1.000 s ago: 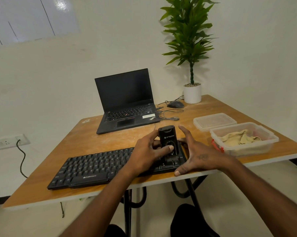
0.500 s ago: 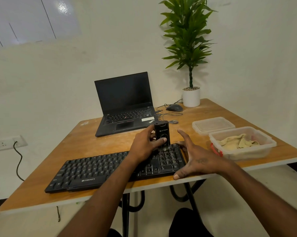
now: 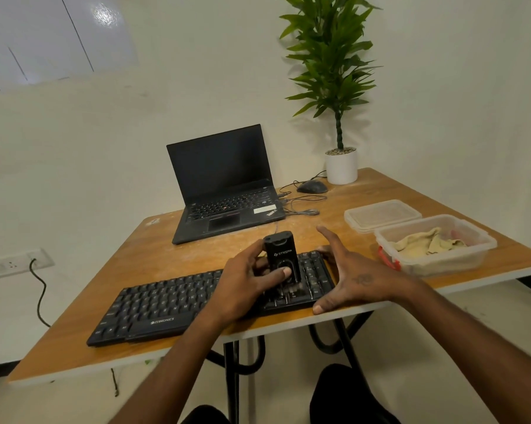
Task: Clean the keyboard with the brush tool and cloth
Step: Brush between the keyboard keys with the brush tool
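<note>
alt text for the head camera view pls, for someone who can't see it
A person's left hand holds a black brush tool upright on the right end of a black keyboard, while the right hand steadies that end with spread fingers. Behind on the wooden table are an open laptop and a clear container holding a cloth.

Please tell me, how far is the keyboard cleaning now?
Done: nothing can be confirmed clean. In hand: the left hand grips the brush tool upright over the right end of the keyboard; the right hand steadies that end. Left: probably the remaining keys, then wiping; the cloth lies in its container.
</note>
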The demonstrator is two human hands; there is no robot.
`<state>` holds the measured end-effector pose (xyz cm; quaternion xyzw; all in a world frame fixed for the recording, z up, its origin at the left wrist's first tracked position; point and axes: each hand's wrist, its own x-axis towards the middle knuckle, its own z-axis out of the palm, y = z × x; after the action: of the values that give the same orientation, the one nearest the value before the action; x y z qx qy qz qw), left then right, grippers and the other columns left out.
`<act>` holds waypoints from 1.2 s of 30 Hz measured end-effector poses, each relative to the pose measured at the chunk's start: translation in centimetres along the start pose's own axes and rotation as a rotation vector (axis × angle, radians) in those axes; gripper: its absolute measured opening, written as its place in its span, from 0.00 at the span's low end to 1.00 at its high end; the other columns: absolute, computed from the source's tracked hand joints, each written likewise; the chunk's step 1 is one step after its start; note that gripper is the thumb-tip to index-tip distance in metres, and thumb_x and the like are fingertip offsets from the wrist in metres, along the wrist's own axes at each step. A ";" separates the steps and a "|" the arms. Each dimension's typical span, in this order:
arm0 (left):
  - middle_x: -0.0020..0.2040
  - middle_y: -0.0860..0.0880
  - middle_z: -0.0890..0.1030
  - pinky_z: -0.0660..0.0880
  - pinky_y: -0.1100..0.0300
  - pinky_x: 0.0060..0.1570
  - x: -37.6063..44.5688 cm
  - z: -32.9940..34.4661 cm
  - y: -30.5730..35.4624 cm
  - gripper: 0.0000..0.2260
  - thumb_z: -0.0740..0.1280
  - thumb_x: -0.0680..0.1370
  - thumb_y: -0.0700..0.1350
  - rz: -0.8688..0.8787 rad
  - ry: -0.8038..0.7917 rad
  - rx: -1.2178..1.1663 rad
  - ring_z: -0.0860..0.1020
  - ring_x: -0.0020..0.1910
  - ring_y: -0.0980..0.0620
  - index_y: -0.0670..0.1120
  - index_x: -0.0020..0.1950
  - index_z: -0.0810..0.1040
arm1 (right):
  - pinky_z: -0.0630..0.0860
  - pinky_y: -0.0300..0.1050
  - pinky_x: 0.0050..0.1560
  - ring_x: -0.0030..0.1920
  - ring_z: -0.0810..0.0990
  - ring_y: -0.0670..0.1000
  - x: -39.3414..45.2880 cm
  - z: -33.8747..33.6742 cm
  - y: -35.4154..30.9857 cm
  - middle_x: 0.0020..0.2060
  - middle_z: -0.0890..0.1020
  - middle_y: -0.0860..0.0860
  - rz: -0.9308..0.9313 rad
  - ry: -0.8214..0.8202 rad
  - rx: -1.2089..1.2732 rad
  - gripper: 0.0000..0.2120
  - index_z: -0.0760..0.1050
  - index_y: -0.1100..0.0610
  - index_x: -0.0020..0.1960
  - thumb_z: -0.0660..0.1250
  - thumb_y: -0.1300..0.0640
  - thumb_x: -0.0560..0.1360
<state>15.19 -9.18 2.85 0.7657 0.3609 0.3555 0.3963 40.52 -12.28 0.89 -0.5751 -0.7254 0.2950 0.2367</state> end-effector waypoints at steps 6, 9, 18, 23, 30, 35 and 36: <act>0.69 0.48 0.82 0.81 0.64 0.55 5.7 0.0 -1.4 0.24 0.75 0.79 0.44 0.028 0.098 0.180 0.82 0.65 0.53 0.51 0.74 0.73 | 0.63 0.38 0.65 0.75 0.65 0.52 0.0 -0.1 -0.1 0.79 0.59 0.50 -0.001 -0.010 0.036 0.71 0.30 0.37 0.77 0.84 0.40 0.58; 0.69 0.47 0.82 0.80 0.70 0.47 6.4 0.0 -1.4 0.25 0.75 0.79 0.43 0.015 0.105 0.163 0.82 0.59 0.60 0.50 0.75 0.73 | 0.63 0.37 0.64 0.74 0.65 0.52 -0.1 -0.1 -0.2 0.79 0.59 0.50 -0.003 -0.012 0.043 0.70 0.30 0.37 0.77 0.84 0.41 0.59; 0.61 0.52 0.85 0.83 0.61 0.51 -1.6 0.2 0.3 0.22 0.74 0.78 0.42 -0.022 0.030 -0.027 0.85 0.58 0.57 0.57 0.68 0.74 | 0.62 0.39 0.66 0.76 0.65 0.55 -0.2 0.0 0.0 0.80 0.57 0.52 -0.022 0.002 0.005 0.71 0.29 0.38 0.77 0.83 0.39 0.59; 0.59 0.56 0.84 0.83 0.63 0.50 -0.9 0.4 0.3 0.21 0.75 0.78 0.43 0.019 0.039 0.042 0.85 0.57 0.60 0.60 0.66 0.74 | 0.62 0.39 0.66 0.76 0.64 0.54 -0.1 0.1 0.0 0.80 0.57 0.50 -0.022 0.002 0.002 0.71 0.30 0.37 0.77 0.83 0.38 0.58; 0.68 0.49 0.82 0.82 0.67 0.50 5.8 0.2 -1.3 0.23 0.75 0.79 0.45 0.044 0.114 0.222 0.82 0.60 0.58 0.50 0.73 0.74 | 0.62 0.37 0.65 0.75 0.65 0.51 -0.1 0.0 0.0 0.80 0.58 0.49 -0.019 -0.008 0.053 0.70 0.31 0.36 0.77 0.84 0.40 0.58; 0.65 0.51 0.83 0.83 0.65 0.49 3.4 0.6 -0.7 0.25 0.74 0.79 0.43 0.033 0.085 0.154 0.84 0.54 0.63 0.51 0.75 0.72 | 0.62 0.37 0.64 0.75 0.65 0.52 -0.2 0.0 -0.2 0.79 0.59 0.51 -0.021 -0.006 0.036 0.70 0.30 0.38 0.78 0.84 0.40 0.59; 0.64 0.53 0.84 0.84 0.63 0.49 2.4 0.6 -0.6 0.25 0.74 0.79 0.43 0.028 0.071 0.128 0.85 0.55 0.61 0.52 0.75 0.72 | 0.62 0.37 0.65 0.75 0.66 0.52 -0.2 0.0 -0.1 0.79 0.59 0.52 -0.017 -0.008 0.034 0.71 0.30 0.39 0.78 0.84 0.40 0.59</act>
<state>16.67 -7.14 2.65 0.7814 0.3860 0.3643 0.3283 40.49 -12.51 0.95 -0.5634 -0.7262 0.3076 0.2461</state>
